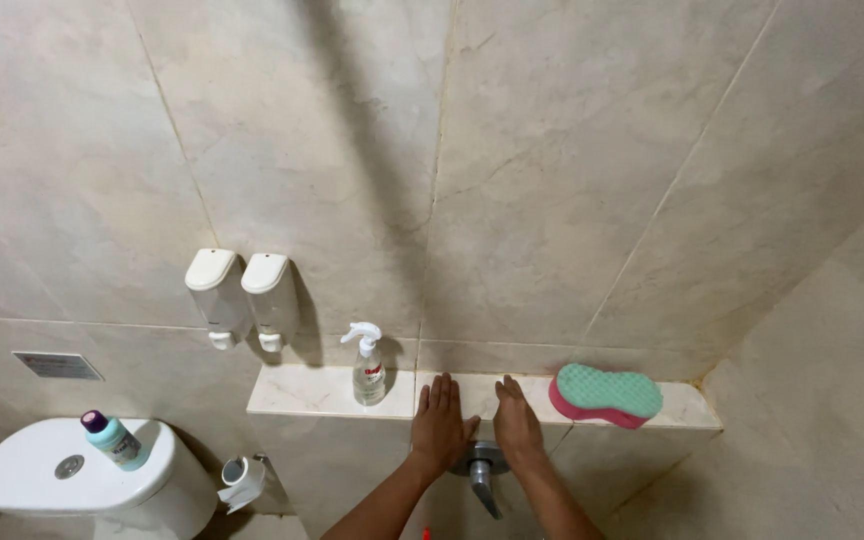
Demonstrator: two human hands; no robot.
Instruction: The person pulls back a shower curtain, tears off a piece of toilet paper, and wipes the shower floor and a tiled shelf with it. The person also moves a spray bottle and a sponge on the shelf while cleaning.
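Note:
Both hands rest flat, palms down, on a pale marble ledge (312,392) that juts from a tiled wall. My left hand (441,425) lies just right of a small clear spray bottle (367,364) with a white trigger. My right hand (516,420) lies beside it, a little left of a green and pink sponge (606,394) on the ledge. Neither hand holds anything; the fingers are stretched out and close together. A metal tap handle (483,470) sticks out of the ledge's front face below the wrists.
Two white wall-mounted soap dispensers (242,292) hang above the ledge's left end. At lower left is a white toilet cistern (62,478) with a teal, purple-capped bottle (113,438) lying on its lid. A toilet roll holder (241,483) is beside it.

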